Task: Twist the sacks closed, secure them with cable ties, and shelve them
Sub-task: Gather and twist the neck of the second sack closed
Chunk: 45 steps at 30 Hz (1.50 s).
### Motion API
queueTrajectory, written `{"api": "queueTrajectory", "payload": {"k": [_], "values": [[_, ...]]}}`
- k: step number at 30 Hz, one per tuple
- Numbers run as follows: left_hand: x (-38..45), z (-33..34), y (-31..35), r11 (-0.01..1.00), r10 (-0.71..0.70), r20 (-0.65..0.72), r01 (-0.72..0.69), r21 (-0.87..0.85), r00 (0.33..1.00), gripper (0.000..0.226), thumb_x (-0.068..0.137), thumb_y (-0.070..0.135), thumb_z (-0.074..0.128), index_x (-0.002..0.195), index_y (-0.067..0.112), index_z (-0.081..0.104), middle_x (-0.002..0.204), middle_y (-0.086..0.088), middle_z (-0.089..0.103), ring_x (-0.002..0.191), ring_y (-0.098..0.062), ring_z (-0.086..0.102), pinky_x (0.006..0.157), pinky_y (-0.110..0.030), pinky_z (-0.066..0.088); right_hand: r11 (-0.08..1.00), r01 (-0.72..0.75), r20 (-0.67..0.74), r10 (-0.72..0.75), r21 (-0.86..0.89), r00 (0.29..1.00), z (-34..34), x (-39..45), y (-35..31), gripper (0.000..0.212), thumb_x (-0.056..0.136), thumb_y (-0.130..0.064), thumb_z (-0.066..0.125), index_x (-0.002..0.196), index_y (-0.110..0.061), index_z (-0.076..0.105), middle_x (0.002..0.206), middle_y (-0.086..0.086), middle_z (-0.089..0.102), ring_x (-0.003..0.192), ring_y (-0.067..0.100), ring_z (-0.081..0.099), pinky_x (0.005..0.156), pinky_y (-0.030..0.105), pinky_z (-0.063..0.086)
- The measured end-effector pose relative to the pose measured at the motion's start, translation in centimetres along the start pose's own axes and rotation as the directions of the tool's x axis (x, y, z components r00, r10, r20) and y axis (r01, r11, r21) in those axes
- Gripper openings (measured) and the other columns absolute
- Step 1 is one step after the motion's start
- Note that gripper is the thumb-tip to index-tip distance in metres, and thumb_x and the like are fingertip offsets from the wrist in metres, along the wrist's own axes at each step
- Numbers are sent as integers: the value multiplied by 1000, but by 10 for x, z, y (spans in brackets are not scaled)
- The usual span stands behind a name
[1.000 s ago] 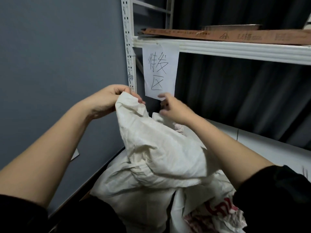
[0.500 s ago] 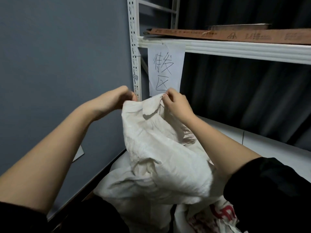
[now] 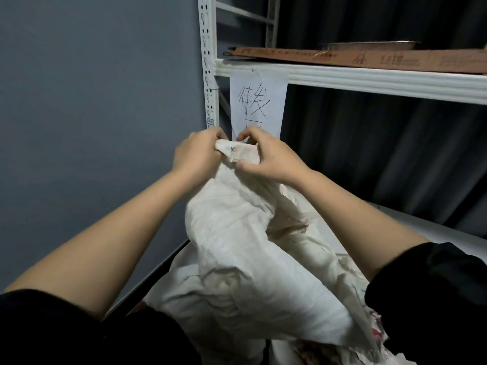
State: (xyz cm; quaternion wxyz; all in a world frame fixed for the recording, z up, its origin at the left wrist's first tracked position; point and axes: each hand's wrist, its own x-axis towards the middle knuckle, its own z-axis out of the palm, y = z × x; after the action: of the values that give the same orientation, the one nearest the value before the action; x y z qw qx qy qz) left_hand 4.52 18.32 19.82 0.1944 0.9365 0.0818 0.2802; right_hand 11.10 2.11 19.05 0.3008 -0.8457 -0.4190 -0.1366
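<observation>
A white woven sack [image 3: 245, 262] stands in front of me on the lower shelf [image 3: 421, 225], its top drawn up into a bunched neck. My left hand [image 3: 196, 154] grips the left side of that neck. My right hand [image 3: 266, 156] grips the right side, fingers curled over the crumpled top edge. The two hands sit close together at the sack's mouth. A second sack with red print [image 3: 376, 338] shows at the lower right, partly hidden under the first. No cable tie is visible.
A white metal shelf upright [image 3: 209, 61] and an upper shelf beam [image 3: 369, 80] frame the bay. A handwritten paper sign [image 3: 257, 101] hangs from the beam. Flat brown cardboard [image 3: 369, 59] lies on the upper shelf. A grey wall [image 3: 92, 101] is to the left.
Both hands have come together at the top of the sack, gathering its open mouth into a narrow bunch. The sack's top is raised higher than before.
</observation>
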Motion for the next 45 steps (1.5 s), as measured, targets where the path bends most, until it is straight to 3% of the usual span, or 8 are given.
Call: {"api": "queueTrajectory", "payload": {"k": [3,8,14,20,25,30,38,45], "values": [[-3,-11,0,996,72,-90,-77,-54,993,26,77,11,54,93,27,66,90,-1,70,84,-30,60,62,-32,40,960,-8,109,40,-279,993,6,-5,16,51,79,-35,65,125,-20,49,108,2,63,101,22,55,77,34,41],[-12,-24,-15,977,213,-179,-205,65,960,10,78,14,53,80,21,60,71,-10,62,68,-35,51,58,-32,31,874,-190,-47,189,-448,981,12,-11,47,14,88,-32,53,85,-18,52,81,5,55,101,32,49,72,34,27],[-2,-26,-40,977,79,-108,-56,204,991,14,84,30,52,91,21,60,89,-8,67,85,-38,59,64,-34,38,904,-391,-121,375,-174,919,-3,-16,62,19,85,-14,49,103,-16,55,96,12,64,89,36,57,69,38,43],[1,-24,7,963,214,70,-222,150,974,76,72,57,66,136,28,36,136,0,51,123,-23,51,93,-43,43,938,-162,-302,66,-305,951,-35,15,7,25,84,-20,48,107,-23,58,111,0,58,95,27,57,66,31,30],[15,-20,20,953,167,-19,-157,258,986,26,89,32,55,113,23,53,111,-9,64,102,-35,59,71,-38,40,988,-2,-290,-44,-157,956,-35,18,-3,32,81,-23,62,113,-28,58,111,-12,59,100,7,56,71,29,43],[10,-23,-1,995,90,-131,-83,60,987,20,83,17,53,99,25,60,99,-4,67,95,-35,58,69,-34,36,937,-318,-62,312,-144,948,-20,-16,53,22,81,-29,67,102,-25,62,96,-7,65,93,16,61,73,31,47],[7,-28,-28,992,-60,-138,44,-114,989,30,74,29,42,96,28,63,100,0,69,95,-31,60,77,-38,45,745,-637,350,660,-196,665,24,-77,101,30,92,-27,56,66,-12,58,67,1,53,64,16,48,56,29,35],[18,-19,-60,941,-323,-108,306,-145,940,21,84,26,51,100,27,64,106,-3,68,98,-31,60,78,-36,47,795,-606,-420,561,31,714,-53,-35,77,17,91,-17,44,96,-13,60,100,17,64,95,36,59,72,36,40]]}}
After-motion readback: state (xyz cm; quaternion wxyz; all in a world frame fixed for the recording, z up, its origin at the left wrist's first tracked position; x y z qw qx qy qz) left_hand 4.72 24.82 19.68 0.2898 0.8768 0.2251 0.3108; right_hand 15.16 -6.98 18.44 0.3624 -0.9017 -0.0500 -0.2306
